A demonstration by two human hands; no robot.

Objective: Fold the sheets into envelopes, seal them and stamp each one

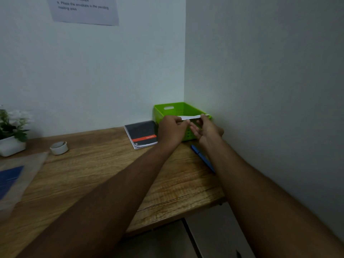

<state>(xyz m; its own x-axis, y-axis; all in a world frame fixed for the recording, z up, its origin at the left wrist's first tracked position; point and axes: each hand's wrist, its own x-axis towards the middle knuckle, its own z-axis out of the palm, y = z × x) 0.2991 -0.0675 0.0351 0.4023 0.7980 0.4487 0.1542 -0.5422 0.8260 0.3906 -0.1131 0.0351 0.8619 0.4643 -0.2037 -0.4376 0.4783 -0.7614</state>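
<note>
Left hand (171,130) and right hand (206,130) both pinch a white envelope (191,117) over the green basket (178,108)

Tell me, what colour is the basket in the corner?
Bright green: the basket shows best in the head view, behind both hands.

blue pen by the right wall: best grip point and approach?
Pinch the blue pen across its barrel near the cap end, coming from above and the left. It lies flat on the table, slanted away from the basket; the right forearm hides its near end, and the wall crowds its right.
</note>
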